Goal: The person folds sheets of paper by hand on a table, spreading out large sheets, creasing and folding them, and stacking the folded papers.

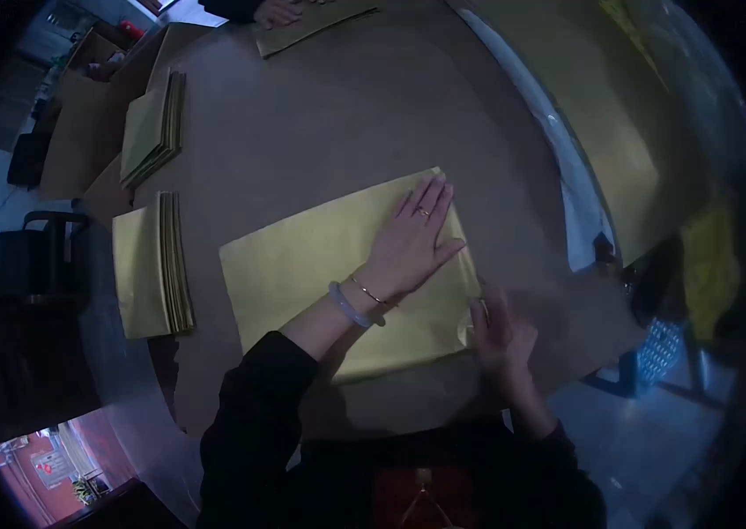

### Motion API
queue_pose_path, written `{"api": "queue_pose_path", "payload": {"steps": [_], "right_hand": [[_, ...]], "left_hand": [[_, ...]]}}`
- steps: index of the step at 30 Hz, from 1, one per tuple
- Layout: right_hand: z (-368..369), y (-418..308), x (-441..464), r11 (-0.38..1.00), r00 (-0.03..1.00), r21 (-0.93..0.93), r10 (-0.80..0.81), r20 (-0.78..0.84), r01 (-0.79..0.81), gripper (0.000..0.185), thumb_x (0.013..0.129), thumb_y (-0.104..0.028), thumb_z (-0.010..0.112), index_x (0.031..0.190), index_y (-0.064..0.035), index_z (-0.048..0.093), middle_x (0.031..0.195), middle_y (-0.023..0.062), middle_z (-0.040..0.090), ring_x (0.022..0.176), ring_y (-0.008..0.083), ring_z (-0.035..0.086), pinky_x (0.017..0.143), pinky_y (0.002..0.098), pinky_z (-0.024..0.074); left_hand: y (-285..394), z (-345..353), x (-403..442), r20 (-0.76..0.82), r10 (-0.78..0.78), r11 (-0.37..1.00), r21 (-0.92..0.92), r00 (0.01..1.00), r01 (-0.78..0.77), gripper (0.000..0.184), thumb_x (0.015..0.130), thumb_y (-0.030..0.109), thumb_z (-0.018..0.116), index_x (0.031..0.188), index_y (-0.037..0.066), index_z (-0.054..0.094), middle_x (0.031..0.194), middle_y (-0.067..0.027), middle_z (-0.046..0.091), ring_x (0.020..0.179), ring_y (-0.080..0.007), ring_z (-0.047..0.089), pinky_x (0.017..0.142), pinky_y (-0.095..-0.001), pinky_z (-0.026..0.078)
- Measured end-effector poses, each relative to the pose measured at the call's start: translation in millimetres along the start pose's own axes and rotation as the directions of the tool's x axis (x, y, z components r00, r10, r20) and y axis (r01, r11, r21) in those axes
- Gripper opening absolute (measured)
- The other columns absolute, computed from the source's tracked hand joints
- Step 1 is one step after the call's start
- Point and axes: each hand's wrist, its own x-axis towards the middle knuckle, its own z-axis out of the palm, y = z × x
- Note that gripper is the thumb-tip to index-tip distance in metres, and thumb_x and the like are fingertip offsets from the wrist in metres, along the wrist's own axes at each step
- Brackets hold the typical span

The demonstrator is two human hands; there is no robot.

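A gold paper sheet [302, 264], seemingly folded along its right side, lies on the brown table covering in front of me. My left hand [408, 238] rests flat on its upper right part, fingers stretched toward the top right corner. At the sheet's lower right edge is my right hand [505, 335], slightly blurred. Its thumb and forefinger close on the edge there, beside a pale turned-up bit of the paper, while the other fingers are curled.
Two stacks of folded gold paper, one nearer [145, 269] and one farther [148, 128], stand along the table's left side. Large gold sheets [602, 132] lie at the right. Across the table, another person's hand [278, 13] touches a folded gold piece [315, 31].
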Motion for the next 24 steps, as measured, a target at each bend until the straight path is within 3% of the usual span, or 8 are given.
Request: {"api": "queue_pose_path", "payload": {"steps": [2, 6, 8, 15, 17, 21, 23, 24], "right_hand": [[-14, -3, -2, 0.962, 0.989, 0.236, 0.117, 0.090, -0.135, 0.038, 0.083, -0.022, 0.066, 0.118, -0.0131, 0.054, 0.074, 0.0080, 0.064, 0.061, 0.0282, 0.062, 0.056, 0.0411, 0.0477], [-30, 4, -4, 0.924, 0.976, 0.327, 0.155, 0.151, -0.198, 0.033, 0.084, -0.018, 0.065, 0.114, -0.0097, 0.056, 0.068, 0.0072, 0.060, 0.062, 0.0245, 0.058, 0.057, 0.0390, 0.0454], [-25, 17, -14, 0.738, 0.958, 0.616, 0.152, 0.243, -0.274, 0.029, 0.084, -0.016, 0.065, 0.111, -0.0071, 0.059, 0.066, 0.0058, 0.057, 0.062, 0.0213, 0.054, 0.059, 0.0359, 0.0436], [-31, 24, -22, 0.719, 0.933, 0.614, 0.142, 0.331, -0.327, 0.032, 0.081, -0.012, 0.065, 0.112, -0.0071, 0.059, 0.069, 0.0060, 0.060, 0.062, 0.0211, 0.056, 0.065, 0.0332, 0.0427], [-29, 19, -20, 0.819, 0.918, 0.469, 0.163, 0.362, -0.331, 0.034, 0.078, -0.011, 0.067, 0.111, -0.0065, 0.059, 0.072, 0.0066, 0.063, 0.063, 0.0234, 0.059, 0.068, 0.0352, 0.0439], [-41, 17, -16, 0.831, 0.900, 0.462, 0.099, 0.424, -0.309, 0.035, 0.078, -0.012, 0.067, 0.112, -0.0076, 0.059, 0.082, 0.0089, 0.065, 0.071, 0.0259, 0.061, 0.072, 0.0372, 0.0450], [-45, 18, -13, 0.938, 0.969, 0.343, -0.041, 0.242, -0.046, 0.033, 0.079, -0.012, 0.066, 0.112, -0.0077, 0.061, 0.103, 0.0101, 0.065, 0.085, 0.0267, 0.061, 0.079, 0.0396, 0.0448], [-48, 16, -9, 0.939, 0.969, 0.341, -0.048, 0.241, -0.038, 0.033, 0.079, -0.012, 0.066, 0.112, -0.0077, 0.061, 0.103, 0.0101, 0.065, 0.085, 0.0267, 0.061, 0.079, 0.0396, 0.0448]], "left_hand": [[0, 0, -1, 0.000, -0.011, 1.000, 0.010, 1.000, 0.011, 0.071, 0.091, 0.048, 0.047, 0.139, -0.002, 0.033, 0.146, -0.0192, 0.030, 0.136, -0.0338, 0.029, 0.109, -0.0453, 0.028], [0, 0, 0, 0.042, -0.033, 0.998, 0.050, 0.999, 0.031, 0.075, 0.090, 0.051, 0.046, 0.141, -0.001, 0.030, 0.147, -0.0177, 0.029, 0.138, -0.0305, 0.026, 0.111, -0.0429, 0.025], [0, 2, 0, 0.048, -0.037, 0.998, 0.057, 0.998, 0.034, 0.075, 0.090, 0.052, 0.044, 0.141, -0.001, 0.030, 0.148, -0.0173, 0.028, 0.138, -0.0300, 0.025, 0.111, -0.0435, 0.025], [-2, 5, 0, 0.023, -0.030, 0.998, 0.062, 0.999, 0.029, 0.075, 0.089, 0.053, 0.045, 0.141, 0.001, 0.030, 0.147, -0.0159, 0.030, 0.138, -0.0295, 0.026, 0.111, -0.0439, 0.025], [-5, 3, 1, 0.006, -0.023, 1.000, 0.002, 1.000, 0.023, 0.077, 0.088, 0.053, 0.047, 0.141, 0.000, 0.030, 0.147, -0.0154, 0.030, 0.137, -0.0297, 0.027, 0.111, -0.0430, 0.024], [-3, 0, 3, 0.041, -0.059, 0.998, -0.006, 0.997, 0.059, 0.080, 0.086, 0.053, 0.049, 0.142, 0.000, 0.029, 0.147, -0.0147, 0.029, 0.137, -0.0287, 0.026, 0.112, -0.0418, 0.023], [-1, -3, 3, 0.049, -0.078, 0.997, 0.012, 0.996, 0.078, 0.080, 0.086, 0.053, 0.049, 0.142, 0.000, 0.028, 0.147, -0.0145, 0.029, 0.138, -0.0281, 0.025, 0.112, -0.0412, 0.023], [-1, -2, 3, 0.055, -0.079, 0.997, 0.017, 0.995, 0.078, 0.080, 0.086, 0.053, 0.049, 0.142, 0.001, 0.028, 0.148, -0.0145, 0.029, 0.138, -0.0280, 0.025, 0.112, -0.0413, 0.023]]}}
